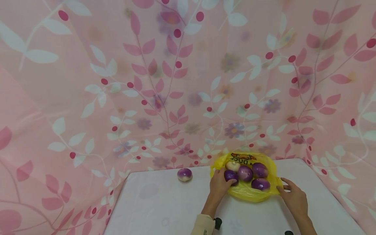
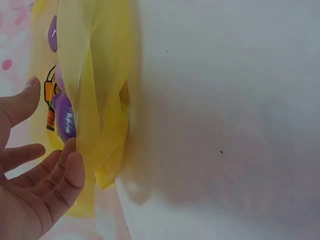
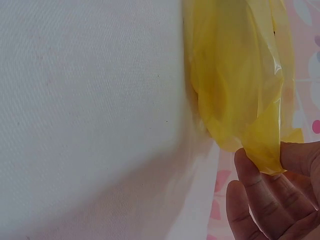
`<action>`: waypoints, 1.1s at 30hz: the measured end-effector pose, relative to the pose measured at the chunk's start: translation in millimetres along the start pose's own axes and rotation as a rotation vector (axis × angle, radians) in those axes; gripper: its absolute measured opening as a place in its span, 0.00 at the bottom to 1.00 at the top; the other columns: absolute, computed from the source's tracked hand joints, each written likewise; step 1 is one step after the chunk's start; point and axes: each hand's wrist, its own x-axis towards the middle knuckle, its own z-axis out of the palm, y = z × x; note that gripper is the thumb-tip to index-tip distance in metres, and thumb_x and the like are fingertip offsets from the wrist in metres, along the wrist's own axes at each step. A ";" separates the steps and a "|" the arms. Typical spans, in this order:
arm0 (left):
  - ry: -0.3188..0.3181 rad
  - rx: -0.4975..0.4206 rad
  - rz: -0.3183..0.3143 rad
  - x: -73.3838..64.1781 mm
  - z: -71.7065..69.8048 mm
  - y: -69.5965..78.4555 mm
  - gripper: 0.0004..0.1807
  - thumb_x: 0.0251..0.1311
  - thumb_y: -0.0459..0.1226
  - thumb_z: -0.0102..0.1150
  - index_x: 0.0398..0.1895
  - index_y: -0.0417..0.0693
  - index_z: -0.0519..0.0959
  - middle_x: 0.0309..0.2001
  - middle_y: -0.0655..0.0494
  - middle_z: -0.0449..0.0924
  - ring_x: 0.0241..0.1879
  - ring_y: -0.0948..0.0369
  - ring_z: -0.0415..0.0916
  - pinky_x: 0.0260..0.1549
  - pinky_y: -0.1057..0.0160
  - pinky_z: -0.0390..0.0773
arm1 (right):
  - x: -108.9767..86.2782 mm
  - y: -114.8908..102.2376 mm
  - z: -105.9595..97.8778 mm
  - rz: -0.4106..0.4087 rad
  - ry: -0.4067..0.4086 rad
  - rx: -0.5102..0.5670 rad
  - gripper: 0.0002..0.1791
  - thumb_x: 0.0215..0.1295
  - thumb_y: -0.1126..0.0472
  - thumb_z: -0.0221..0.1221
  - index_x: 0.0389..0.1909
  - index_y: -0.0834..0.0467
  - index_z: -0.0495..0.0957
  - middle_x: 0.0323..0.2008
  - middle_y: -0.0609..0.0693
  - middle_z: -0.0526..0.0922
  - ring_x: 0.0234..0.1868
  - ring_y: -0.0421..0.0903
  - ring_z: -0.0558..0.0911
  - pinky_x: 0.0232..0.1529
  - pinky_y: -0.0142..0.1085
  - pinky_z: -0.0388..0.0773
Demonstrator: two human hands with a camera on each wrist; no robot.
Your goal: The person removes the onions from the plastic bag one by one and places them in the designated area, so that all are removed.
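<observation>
Yellow plastic, thin and crumpled, makes the bag [image 1: 248,195] that lies along the far edge of the tabletop [image 1: 155,199], over toward its far right corner. My right hand [image 1: 295,199] pinches a gathered corner of it between thumb and fingers, probably because film this limp would sag inward without a grip on its side. My left hand [image 1: 218,186] is at the opposite side, fingers spread and thumb apart from them, with fingertips touching the rim; my thumb lies over a dark purple vegetable [image 1: 230,175], though I cannot tell whether it presses on it. With a hand at each side, I judge, the mouth gapes wide enough to show five round vegetables inside, four purple and a whitish one [image 1: 233,166]. They crowd together, likely because the soft bag dips under their weight and its walls stop them rolling. A lone purple-and-white vegetable [image 1: 184,175] sits outside, near the far edge and closer to the far left corner, well apart from both hands.
</observation>
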 end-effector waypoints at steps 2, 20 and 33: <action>-0.002 0.020 0.001 0.9 1.5 0.0 0.34 0.50 0.55 0.73 0.56 0.46 0.77 0.43 0.52 0.75 0.41 0.56 0.77 0.43 0.56 0.79 | -0.1 0.3 0.6 0.000 0.005 -0.001 0.26 0.63 0.57 0.65 0.59 0.65 0.75 0.39 0.65 0.85 0.35 0.59 0.85 0.30 0.47 0.76; -0.057 0.085 -0.092 11.3 12.5 6.9 0.38 0.43 0.59 0.76 0.54 0.46 0.77 0.42 0.52 0.72 0.39 0.54 0.76 0.42 0.56 0.77 | -1.0 -0.9 1.3 0.015 0.004 -0.007 0.26 0.63 0.57 0.65 0.59 0.65 0.75 0.39 0.66 0.85 0.35 0.60 0.85 0.32 0.50 0.77; -0.072 0.088 -0.108 11.8 23.1 4.9 0.37 0.43 0.57 0.76 0.52 0.47 0.77 0.41 0.51 0.71 0.37 0.53 0.74 0.40 0.55 0.77 | -2.8 -1.7 -0.8 0.014 -0.011 0.007 0.26 0.64 0.56 0.65 0.60 0.64 0.74 0.40 0.65 0.85 0.36 0.60 0.85 0.33 0.49 0.76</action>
